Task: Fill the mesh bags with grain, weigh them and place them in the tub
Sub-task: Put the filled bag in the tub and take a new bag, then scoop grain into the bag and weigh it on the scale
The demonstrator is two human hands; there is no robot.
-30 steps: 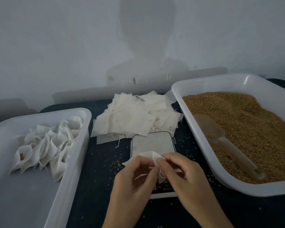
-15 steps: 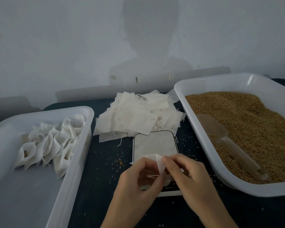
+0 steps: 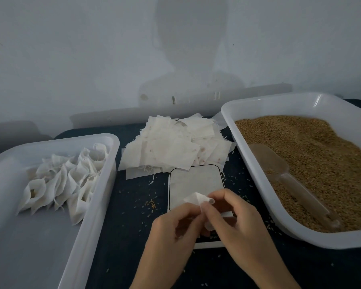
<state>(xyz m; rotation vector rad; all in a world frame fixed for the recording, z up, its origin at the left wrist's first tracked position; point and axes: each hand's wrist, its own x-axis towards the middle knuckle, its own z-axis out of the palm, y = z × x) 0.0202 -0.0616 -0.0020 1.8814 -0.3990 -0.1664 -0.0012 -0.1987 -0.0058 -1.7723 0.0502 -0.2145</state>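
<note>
Mesh bag (image 3: 197, 199) pinched between both my hands, right over the scale (image 3: 196, 184) at centre, and it looks unfilled to me. Filled bags (image 3: 65, 180) already sit in the tub (image 3: 104, 184) at nine o'clock; a stack of empties (image 3: 171, 149) waits at twelve, grain (image 3: 313, 163) at three. Left hand (image 3: 175, 230) and right hand (image 3: 238, 222) curl inward, fingertips working the mouth open.

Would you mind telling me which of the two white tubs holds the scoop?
The right tub, the one filled with brown grain, holds the clear scoop. The left tub holds only filled mesh bags.
</note>
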